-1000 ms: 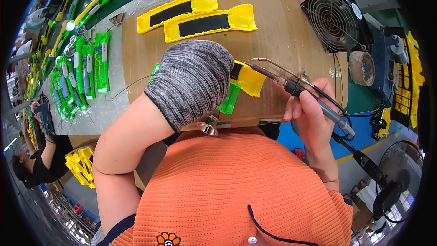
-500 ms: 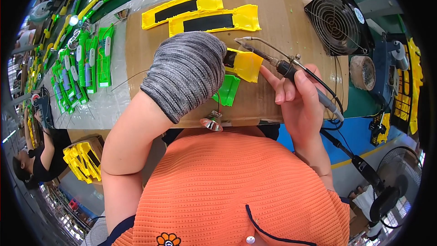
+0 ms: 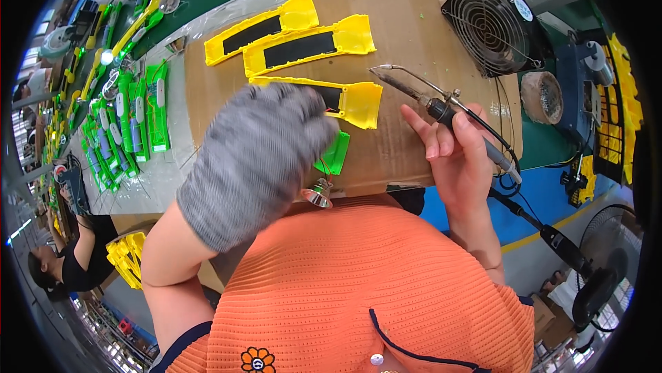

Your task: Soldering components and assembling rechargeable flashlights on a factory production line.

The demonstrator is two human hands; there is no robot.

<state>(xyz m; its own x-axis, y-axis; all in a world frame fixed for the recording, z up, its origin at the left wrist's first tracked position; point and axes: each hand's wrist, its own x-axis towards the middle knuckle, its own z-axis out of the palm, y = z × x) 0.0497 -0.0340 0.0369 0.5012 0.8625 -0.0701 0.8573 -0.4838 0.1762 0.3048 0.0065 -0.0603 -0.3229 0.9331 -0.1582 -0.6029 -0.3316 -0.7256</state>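
Note:
My left hand (image 3: 258, 155), in a grey knit glove, lies over one end of a yellow plastic part (image 3: 355, 100) with a black strip, and hides most of it. A green plastic piece (image 3: 336, 154) sticks out from under the glove, with a small silver cone (image 3: 318, 194) below it. My right hand (image 3: 455, 155) grips a soldering iron (image 3: 441, 105); its metal tip points up-left, above the cardboard and right of the yellow part. Two more yellow parts (image 3: 310, 45) lie side by side further back on the cardboard sheet (image 3: 414, 35).
A square black fan (image 3: 493, 21) stands at the back right, a round brown pot (image 3: 541, 95) beside it. Several green parts (image 3: 131, 121) lie in rows at the left. Another person (image 3: 65, 262) sits at the lower left. A floor fan (image 3: 603, 283) stands at the lower right.
My left hand has moved the yellow part away from my body and laid it below the other two. My right hand has drawn the soldering iron to the right, off the part.

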